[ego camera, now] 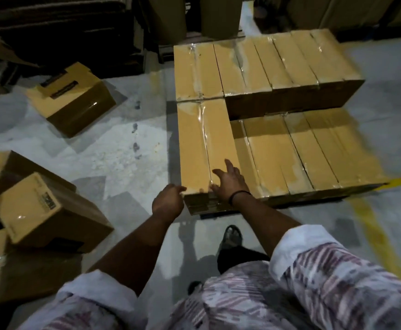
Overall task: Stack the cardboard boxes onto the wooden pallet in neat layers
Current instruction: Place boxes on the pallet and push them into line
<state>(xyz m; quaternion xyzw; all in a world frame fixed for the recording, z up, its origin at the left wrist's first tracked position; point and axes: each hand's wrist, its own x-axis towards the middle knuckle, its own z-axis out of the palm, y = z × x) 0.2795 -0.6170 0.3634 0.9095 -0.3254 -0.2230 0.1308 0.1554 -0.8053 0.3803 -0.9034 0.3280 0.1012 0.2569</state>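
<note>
Taped cardboard boxes fill the pallet in front of me. A lower layer (pixel 309 151) shows at the near right, and upper boxes line the back (pixel 278 63) and the left. The nearest upper box (pixel 202 144) stands at the front left corner. My right hand (pixel 228 182) rests flat on its near top edge, fingers spread. My left hand (pixel 169 201) touches that box's near left corner with fingers curled; what they hold, if anything, I cannot make out. The pallet itself is almost hidden, only a dark strip (pixel 302 203) under the front boxes.
Loose boxes lie on the grey floor at left: one tilted box (pixel 73 101) further back, several (pixel 44 210) piled close by my left side. A yellow floor line (pixel 373 225) runs at right. Dark stacked cardboard fills the back left. My foot (pixel 231 236) stands before the pallet.
</note>
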